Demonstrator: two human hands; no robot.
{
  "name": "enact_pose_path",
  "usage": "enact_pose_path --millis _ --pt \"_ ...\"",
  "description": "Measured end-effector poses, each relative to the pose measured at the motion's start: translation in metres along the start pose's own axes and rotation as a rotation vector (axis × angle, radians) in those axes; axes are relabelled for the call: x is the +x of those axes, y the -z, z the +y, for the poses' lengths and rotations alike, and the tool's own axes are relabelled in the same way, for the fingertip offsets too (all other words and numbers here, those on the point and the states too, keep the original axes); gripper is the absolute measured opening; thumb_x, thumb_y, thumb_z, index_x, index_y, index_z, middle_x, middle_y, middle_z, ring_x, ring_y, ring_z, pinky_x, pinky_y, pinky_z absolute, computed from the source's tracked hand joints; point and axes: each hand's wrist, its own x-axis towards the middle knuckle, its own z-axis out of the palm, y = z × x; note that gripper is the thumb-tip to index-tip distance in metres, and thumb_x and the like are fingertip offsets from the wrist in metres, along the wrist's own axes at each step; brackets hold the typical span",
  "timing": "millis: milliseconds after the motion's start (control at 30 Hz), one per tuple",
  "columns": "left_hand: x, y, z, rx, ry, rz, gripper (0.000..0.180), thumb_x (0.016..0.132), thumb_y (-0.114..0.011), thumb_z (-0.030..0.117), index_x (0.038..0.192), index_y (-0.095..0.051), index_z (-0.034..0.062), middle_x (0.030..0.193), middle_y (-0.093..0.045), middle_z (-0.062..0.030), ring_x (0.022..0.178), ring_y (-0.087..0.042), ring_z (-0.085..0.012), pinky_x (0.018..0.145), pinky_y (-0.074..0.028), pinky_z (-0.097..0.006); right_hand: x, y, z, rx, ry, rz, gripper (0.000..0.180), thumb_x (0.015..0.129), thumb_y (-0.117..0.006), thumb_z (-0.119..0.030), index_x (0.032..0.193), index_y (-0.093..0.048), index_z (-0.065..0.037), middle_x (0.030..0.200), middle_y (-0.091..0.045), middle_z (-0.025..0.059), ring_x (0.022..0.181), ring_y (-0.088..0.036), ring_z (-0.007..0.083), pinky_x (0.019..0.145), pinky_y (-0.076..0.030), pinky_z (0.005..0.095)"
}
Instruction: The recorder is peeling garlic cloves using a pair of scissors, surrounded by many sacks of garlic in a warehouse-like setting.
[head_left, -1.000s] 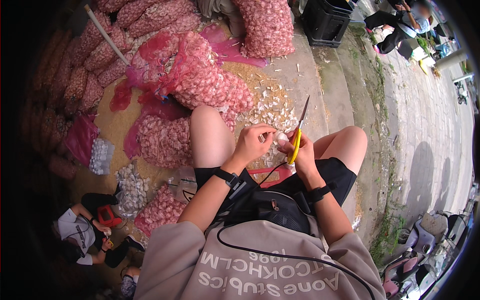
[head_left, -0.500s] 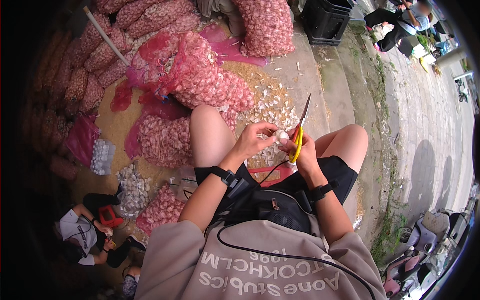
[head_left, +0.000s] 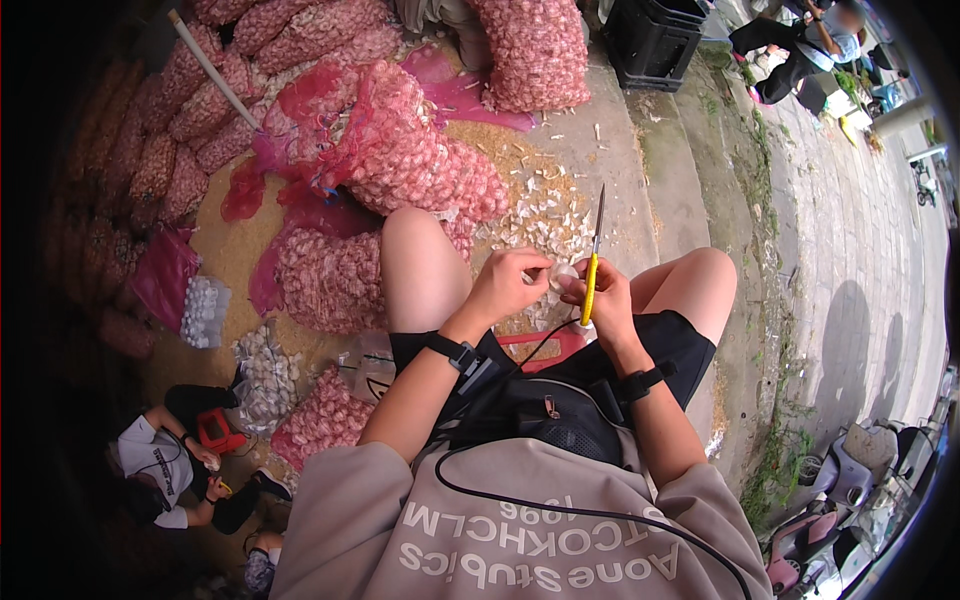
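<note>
Between my hands is a whitish garlic bulb (head_left: 562, 274), above the gap between my knees. My right hand (head_left: 612, 300) grips scissors with yellow handles (head_left: 590, 285), their blades together and pointing away from me. The same hand's thumb and fingertips also hold the garlic bulb against the scissors. My left hand (head_left: 508, 285) is closed in a pinch right beside the bulb's left side; whatever lies between its fingertips is too small to make out. Pale garlic peelings (head_left: 545, 215) litter the ground just beyond my hands.
Pink mesh sacks of garlic (head_left: 420, 150) lie ahead and left. Under my hands is a red plastic container (head_left: 570, 348), partly hidden. A black crate (head_left: 655, 40) stands far ahead. At lower left, another person (head_left: 165, 460) sits near a clear bag of garlic (head_left: 265, 375). Scooters (head_left: 850, 475) stand at right.
The scissors have turned more upright and edge-on, their tip swinging left. My left fingers have drawn together and slightly back from the garlic bulb, which stays in my right hand.
</note>
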Motion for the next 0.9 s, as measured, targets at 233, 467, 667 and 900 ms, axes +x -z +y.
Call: enact_pose_path --millis 233,467,667,900 --pt "-0.001 0.008 0.010 0.017 0.011 0.011 0.019 0.087 -0.070 0.008 0.101 -0.074 -0.0036 0.093 -0.076 -0.0144 0.078 -0.075 -0.0207 0.065 -0.059 -0.031 0.001 0.002 -0.002 0.061 -0.053 0.015 0.024 0.090 -0.078 -0.010 0.105 -0.060 -0.005 0.093 -0.065 0.0003 0.082 -0.066 0.0104 0.072 -0.059 0.0271" --pt "-0.001 0.006 0.003 0.050 -0.004 0.031 0.017 0.088 -0.072 0.010 0.100 -0.075 -0.0014 0.090 -0.076 -0.0135 0.076 -0.074 -0.0223 0.066 -0.058 -0.030 0.001 0.001 -0.003 -0.016 -0.060 0.005 0.026 0.090 -0.079 -0.013 0.105 -0.060 -0.005 0.092 -0.063 -0.0006 0.083 -0.065 0.0096 0.072 -0.059 0.0268" --pt "-0.001 0.004 0.003 0.124 -0.048 0.044 0.009 0.084 -0.074 0.008 0.089 -0.072 -0.0003 0.083 -0.074 -0.0109 0.071 -0.073 -0.0185 0.063 -0.056 -0.029 0.002 0.003 -0.002 -0.044 -0.052 0.019 0.027 0.090 -0.079 -0.013 0.106 -0.059 -0.005 0.091 -0.063 -0.0001 0.082 -0.066 0.0105 0.071 -0.059 0.0276" --pt "0.000 0.009 -0.009 0.006 0.167 0.143 0.013 0.084 -0.075 0.006 0.095 -0.073 0.0007 0.081 -0.073 -0.0056 0.071 -0.071 -0.0153 0.067 -0.056 -0.028 -0.001 0.003 -0.011 0.183 -0.122 0.034 0.023 0.094 -0.072 -0.012 0.111 -0.059 -0.004 0.092 -0.061 0.0006 0.071 -0.065 0.0120 0.066 -0.059 0.0286"
